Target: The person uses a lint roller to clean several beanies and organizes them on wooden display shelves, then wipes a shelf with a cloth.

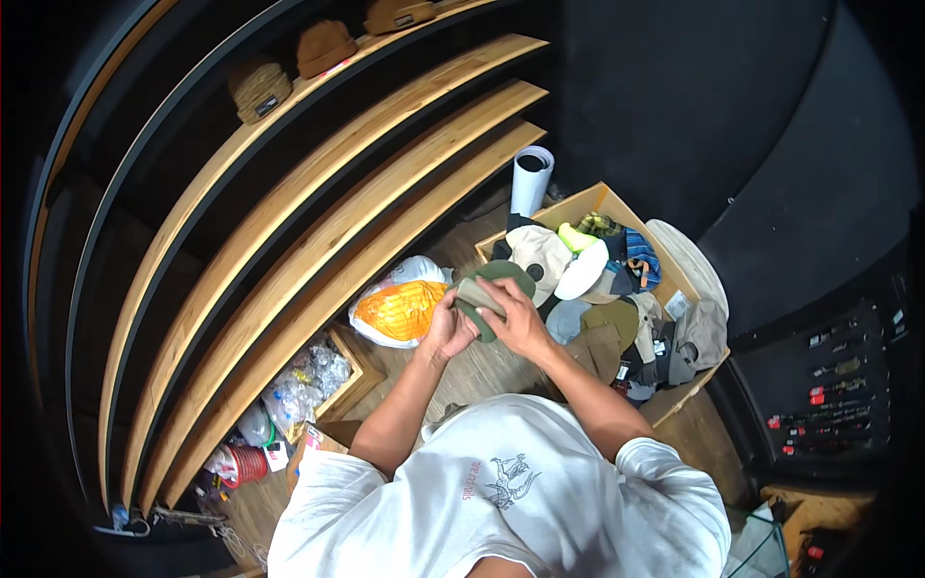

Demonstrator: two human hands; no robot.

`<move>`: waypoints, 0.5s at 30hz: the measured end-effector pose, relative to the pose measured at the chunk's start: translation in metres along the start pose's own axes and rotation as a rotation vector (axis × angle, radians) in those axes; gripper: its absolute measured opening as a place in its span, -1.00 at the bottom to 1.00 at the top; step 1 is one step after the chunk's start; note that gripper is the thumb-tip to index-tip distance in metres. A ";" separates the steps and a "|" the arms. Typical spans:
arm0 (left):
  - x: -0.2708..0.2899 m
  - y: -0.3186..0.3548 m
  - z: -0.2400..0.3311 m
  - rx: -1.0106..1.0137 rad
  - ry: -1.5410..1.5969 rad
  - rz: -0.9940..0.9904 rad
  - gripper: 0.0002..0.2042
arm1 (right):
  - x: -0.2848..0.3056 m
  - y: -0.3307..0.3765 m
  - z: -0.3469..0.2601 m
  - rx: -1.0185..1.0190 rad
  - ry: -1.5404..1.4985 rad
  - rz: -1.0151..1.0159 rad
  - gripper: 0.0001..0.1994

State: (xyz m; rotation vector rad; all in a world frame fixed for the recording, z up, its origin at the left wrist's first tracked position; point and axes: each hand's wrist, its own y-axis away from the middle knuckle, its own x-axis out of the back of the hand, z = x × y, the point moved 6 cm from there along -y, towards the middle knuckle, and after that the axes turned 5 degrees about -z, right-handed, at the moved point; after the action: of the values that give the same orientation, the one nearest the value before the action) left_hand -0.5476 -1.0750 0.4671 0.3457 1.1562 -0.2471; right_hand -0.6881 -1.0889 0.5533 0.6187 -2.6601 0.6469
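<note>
An olive-green cap is held in front of my chest, between both hands. My left hand grips it from the left side, the fingers partly hidden behind the folded cloth. From the right, my right hand closes over the cap's body with curled fingers. The cap's brim seems to point away from me. Just beyond and to the right stands a cardboard box heaped with caps, among them a cream cap and an olive-brown cap.
Long wooden shelves curve along the left; knit beanies sit on an upper one. A white and orange plastic bag lies on the floor left of my hands. Nearby are a box of clear plastic and a white tube.
</note>
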 end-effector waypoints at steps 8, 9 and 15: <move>-0.006 0.037 0.014 -0.088 0.036 0.015 -0.54 | -0.010 -0.019 -0.026 0.035 -0.039 -0.065 -0.57; -0.004 0.044 0.017 -0.115 0.066 0.030 -0.53 | -0.020 -0.023 -0.024 0.046 -0.025 -0.122 -0.59; 0.007 0.089 0.033 -0.152 0.061 -0.007 -0.49 | -0.026 -0.043 -0.008 -0.014 0.112 0.155 -0.63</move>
State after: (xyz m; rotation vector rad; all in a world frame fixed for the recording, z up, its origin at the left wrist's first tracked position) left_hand -0.4844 -1.0064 0.4844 0.2167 1.2286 -0.1550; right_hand -0.6436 -1.1112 0.5648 0.3639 -2.6228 0.6830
